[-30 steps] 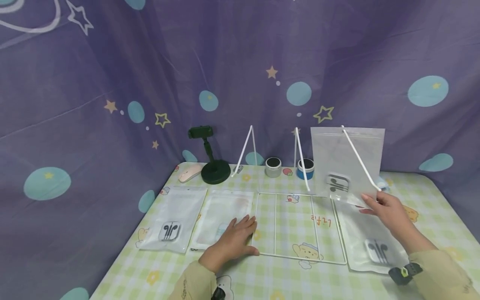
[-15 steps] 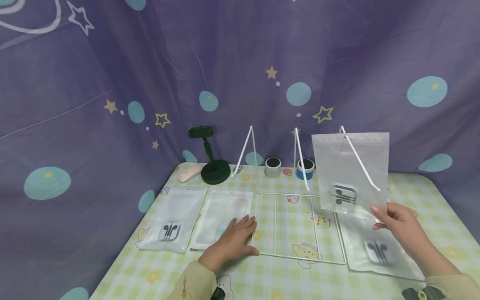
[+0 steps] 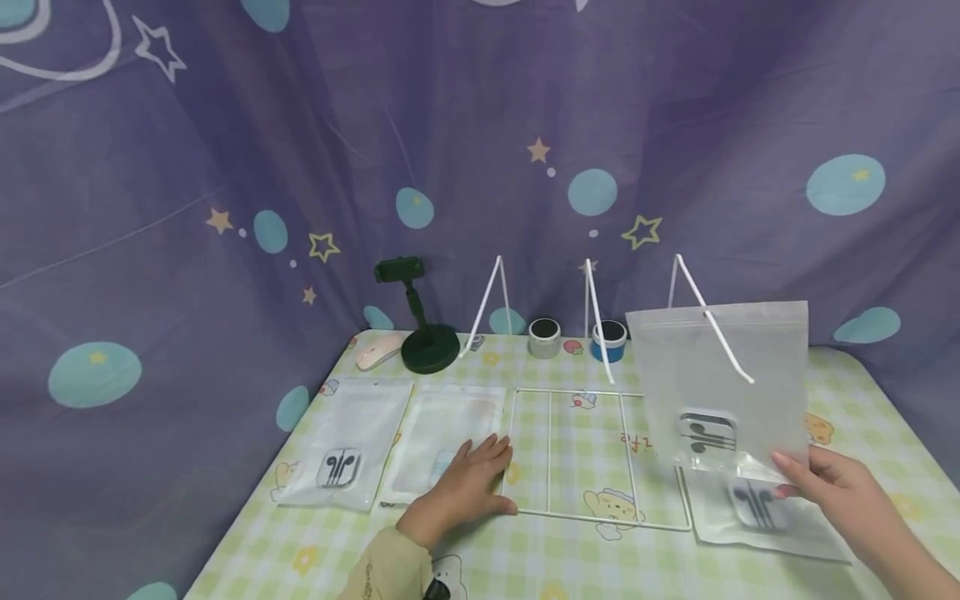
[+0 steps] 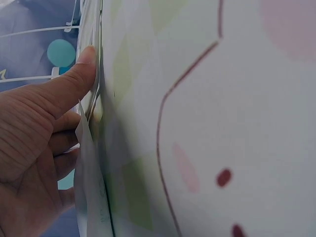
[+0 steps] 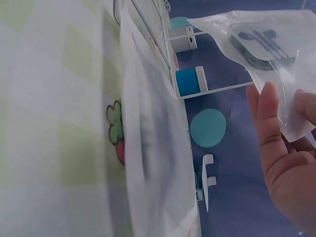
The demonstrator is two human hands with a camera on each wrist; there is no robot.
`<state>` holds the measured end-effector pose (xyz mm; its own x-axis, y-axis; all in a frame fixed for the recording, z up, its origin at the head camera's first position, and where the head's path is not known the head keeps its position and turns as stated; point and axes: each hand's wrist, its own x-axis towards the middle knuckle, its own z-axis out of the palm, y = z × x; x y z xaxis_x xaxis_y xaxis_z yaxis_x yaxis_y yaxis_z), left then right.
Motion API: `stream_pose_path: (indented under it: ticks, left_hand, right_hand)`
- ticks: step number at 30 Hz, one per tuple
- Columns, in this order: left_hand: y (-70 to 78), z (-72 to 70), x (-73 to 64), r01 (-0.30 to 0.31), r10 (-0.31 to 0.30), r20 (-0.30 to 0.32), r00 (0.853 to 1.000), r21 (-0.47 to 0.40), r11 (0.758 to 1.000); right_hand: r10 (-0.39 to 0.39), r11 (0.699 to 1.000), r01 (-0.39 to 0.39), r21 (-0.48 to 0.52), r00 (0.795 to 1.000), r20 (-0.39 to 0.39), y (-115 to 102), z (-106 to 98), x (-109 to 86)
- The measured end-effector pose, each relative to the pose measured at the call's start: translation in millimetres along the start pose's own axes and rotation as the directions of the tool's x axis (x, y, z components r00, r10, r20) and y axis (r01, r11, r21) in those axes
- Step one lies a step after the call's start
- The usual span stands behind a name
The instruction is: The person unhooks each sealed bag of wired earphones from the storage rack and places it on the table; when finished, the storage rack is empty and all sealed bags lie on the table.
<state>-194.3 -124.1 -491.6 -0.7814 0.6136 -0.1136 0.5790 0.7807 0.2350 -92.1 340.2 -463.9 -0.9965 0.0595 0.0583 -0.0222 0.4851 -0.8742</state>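
A clear zip bag (image 3: 667,358) with boxed earphones inside hangs by its top on the right prong of a white wire display rack (image 3: 550,450). My right hand (image 3: 855,500) pinches the bag's lower right corner; the right wrist view shows the thumb and fingers of this hand (image 5: 291,168) on the plastic of the bag (image 5: 301,37). The left hand (image 3: 465,487) rests flat on the rack's left base wire, fingers spread, over the edge of a flat zip bag (image 3: 420,433). In the left wrist view, the thumb of the left hand (image 4: 34,113) touches the base wire.
Another earphone bag (image 3: 352,417) lies at far left, and one more (image 3: 787,533) lies under the hanging one. Behind stand a dark phone stand (image 3: 430,348), a pink mouse (image 3: 379,350), a grey-white jar (image 3: 544,340) and a blue jar (image 3: 609,343). A patterned curtain (image 3: 480,167) backs the table.
The hanging bag has slid forward and down along the right prong, towards me, drawn by my right hand, which has moved right and nearer. My left hand has stayed in place.
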Motion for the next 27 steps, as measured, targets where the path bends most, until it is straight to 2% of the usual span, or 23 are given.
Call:
stream_pose_path:
  ticks: [7,12,14,17,21,27]
  left_hand:
    - [-2.1,-1.1,-3.6,0.004,-0.004,0.002,1.0,-0.013,1.0]
    - [-3.0,-1.8,-5.4,0.008,-0.008,0.002,1.0,-0.017,1.0]
    - [-2.8,-2.4,-6.4,0.007,-0.007,0.004,1.0,-0.02,1.0]
    - [-1.9,-3.7,-8.0,0.003,-0.003,0.003,1.0,-0.016,1.0]
    - [-0.8,-6.2,-10.3,0.002,-0.002,-0.001,1.0,-0.015,1.0]
    - [-1.1,-7.9,-13.2,0.004,-0.004,0.001,1.0,-0.02,1.0]
  right_hand:
    - [0.112,0.991,-0.109,-0.08,0.993,0.044,2,-3,-17.6]
    - [0.127,0.987,-0.122,-0.109,0.991,0.04,3,-6,-29.7]
    - [0.096,0.991,-0.094,-0.096,0.995,0.011,4,-6,-35.2]
    - [0.005,0.999,-0.008,-0.051,0.999,-0.049,7,-5,-43.7]
    - [-0.141,0.99,0.143,0.003,0.98,-0.14,11,-4,-52.6]
    - [-0.138,0.99,0.137,-0.021,0.958,-0.25,11,-10,-63.0]
